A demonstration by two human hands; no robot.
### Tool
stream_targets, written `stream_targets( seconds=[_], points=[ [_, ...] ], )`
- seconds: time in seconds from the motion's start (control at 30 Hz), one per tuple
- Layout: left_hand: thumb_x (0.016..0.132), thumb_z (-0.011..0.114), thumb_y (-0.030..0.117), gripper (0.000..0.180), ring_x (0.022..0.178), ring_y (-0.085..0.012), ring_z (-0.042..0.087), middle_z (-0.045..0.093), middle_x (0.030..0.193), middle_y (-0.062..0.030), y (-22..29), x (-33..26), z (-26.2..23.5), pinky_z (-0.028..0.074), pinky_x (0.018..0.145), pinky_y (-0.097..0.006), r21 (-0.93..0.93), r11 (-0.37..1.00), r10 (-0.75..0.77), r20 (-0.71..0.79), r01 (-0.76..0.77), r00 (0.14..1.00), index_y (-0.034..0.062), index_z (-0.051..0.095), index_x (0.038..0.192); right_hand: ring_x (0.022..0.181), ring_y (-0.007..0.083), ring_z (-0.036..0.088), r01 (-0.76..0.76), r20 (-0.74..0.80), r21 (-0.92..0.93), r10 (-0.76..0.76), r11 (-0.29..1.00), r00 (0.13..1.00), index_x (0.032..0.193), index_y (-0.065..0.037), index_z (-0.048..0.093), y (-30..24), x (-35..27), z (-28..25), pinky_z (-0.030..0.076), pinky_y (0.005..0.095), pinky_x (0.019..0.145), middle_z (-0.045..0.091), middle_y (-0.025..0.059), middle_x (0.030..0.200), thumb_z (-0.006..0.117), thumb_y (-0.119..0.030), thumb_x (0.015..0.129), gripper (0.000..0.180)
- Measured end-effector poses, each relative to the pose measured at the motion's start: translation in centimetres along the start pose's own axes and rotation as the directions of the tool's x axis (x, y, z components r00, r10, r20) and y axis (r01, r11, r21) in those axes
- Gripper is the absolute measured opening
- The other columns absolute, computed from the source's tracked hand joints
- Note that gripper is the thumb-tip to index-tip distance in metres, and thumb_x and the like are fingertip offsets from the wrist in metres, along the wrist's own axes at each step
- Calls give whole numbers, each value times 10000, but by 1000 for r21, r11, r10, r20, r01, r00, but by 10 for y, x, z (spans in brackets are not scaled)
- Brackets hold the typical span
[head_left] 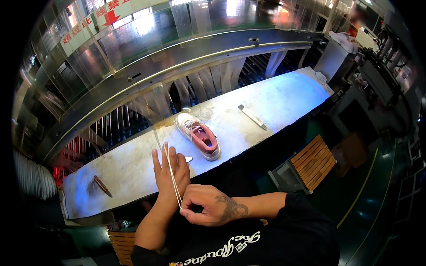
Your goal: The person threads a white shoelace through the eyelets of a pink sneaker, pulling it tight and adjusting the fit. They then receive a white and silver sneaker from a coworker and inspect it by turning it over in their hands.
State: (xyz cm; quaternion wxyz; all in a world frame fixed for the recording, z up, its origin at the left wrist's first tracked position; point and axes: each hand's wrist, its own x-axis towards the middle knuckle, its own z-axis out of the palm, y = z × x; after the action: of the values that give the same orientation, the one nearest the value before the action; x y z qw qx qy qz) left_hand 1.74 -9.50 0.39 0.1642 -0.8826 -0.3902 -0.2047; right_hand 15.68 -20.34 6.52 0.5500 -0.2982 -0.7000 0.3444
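Observation:
My left hand (172,174) is raised over the near edge of the pale work board (286,99), fingers stretched out and apart. Thin white cord (172,177) runs in two close strands across its fingers and back. At the lower end of the cord my right hand (208,206) is closed, pinching it between thumb and fingers at the left wrist. Just beyond the left hand lies a white and pink shoe (198,136), laced, its pink lining facing up. A small white oval piece (189,159) shows beside the left fingers, partly hidden by them.
A pale flat tool with dark ends (253,117) lies right of the shoe; a brown-handled tool (103,186) lies at the board's left. Behind runs a roller machine with hanging clear strips (206,84). A slatted wooden stool (312,158) stands right. Another person (355,20) is far right.

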Motion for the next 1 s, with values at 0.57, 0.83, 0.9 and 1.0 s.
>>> stream_targets(
  seconds=[0.57, 0.83, 0.9, 1.0],
  points=[
    [836, 684, 111, 214, 1413, -366, 549, 577, 1259, -166, 125, 111, -62, 361, 1238, -580, -352, 718, 400, -496, -600, 770, -4, 738, 1008, 671, 206, 680, 238, -505, 106, -154, 966, 849, 1060, 26, 713, -64, 2, 32, 514, 308, 592, 748, 140, 908, 793, 24, 894, 184],
    [831, 720, 82, 122, 1381, -364, 583, 593, 1219, -158, 161, 117, -96, 500, 1165, -492, -357, 530, 437, -662, -769, 609, 2, 743, 920, 655, 222, 645, 445, -492, -104, -435, 889, 754, 1139, 71, 686, -60, -6, 48, 495, 344, 549, 748, 198, 1077, 758, 35, 890, 262],
    [835, 697, 91, 172, 1396, -371, 570, 596, 1231, -168, 163, 116, -95, 480, 1179, -500, -352, 556, 425, -657, -753, 622, -16, 741, 961, 653, 224, 639, 471, -430, -86, -459, 878, 777, 1145, 85, 691, -64, -9, 52, 481, 337, 542, 747, 206, 1072, 758, 38, 886, 271],
    [835, 644, 114, 272, 1433, -369, 531, 581, 1287, -188, 157, 116, -85, 428, 1205, -508, -371, 654, 396, -575, -659, 716, -55, 729, 1030, 658, 229, 633, 482, -366, -34, -460, 875, 809, 1181, 102, 708, -67, -11, 57, 457, 351, 535, 730, 178, 1021, 750, 53, 874, 315]
  ],
)
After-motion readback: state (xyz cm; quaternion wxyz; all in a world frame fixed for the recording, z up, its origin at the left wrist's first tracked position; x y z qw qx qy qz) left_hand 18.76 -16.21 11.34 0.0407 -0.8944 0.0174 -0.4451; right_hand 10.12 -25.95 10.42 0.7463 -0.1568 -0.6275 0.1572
